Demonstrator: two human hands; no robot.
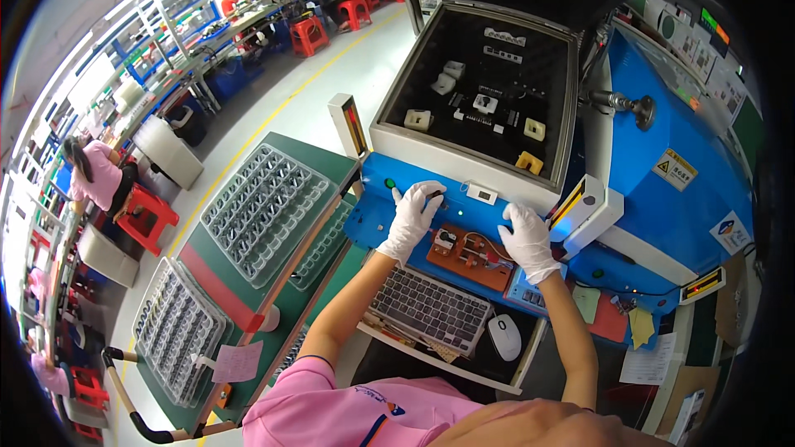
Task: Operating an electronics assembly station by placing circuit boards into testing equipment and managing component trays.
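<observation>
Both hands wear white gloves. My left hand (pixel 411 217) is at the blue front ledge of the machine (pixel 468 139), its fingers pinched on a small dark part (pixel 435 194) too small to name. My right hand (pixel 528 242) hovers over the ledge's right side, fingers bent and thumb apart, with nothing visible in it. Between and below the hands lies an orange-brown fixture block (pixel 470 261) with small metal parts and wires. A small white display box (pixel 482 194) sits on the machine's front edge. Under the raised lid, the dark plate (pixel 472 74) carries several white and yellowish pieces.
At left, a green-topped cart (pixel 319 161) bears clear trays (pixel 265 211) of small parts. A keyboard (pixel 431 308) and a white mouse (pixel 503 337) rest on a pull-out drawer below my hands. Light-barrier posts (pixel 351 126) flank the machine. People sit at benches beyond the aisle.
</observation>
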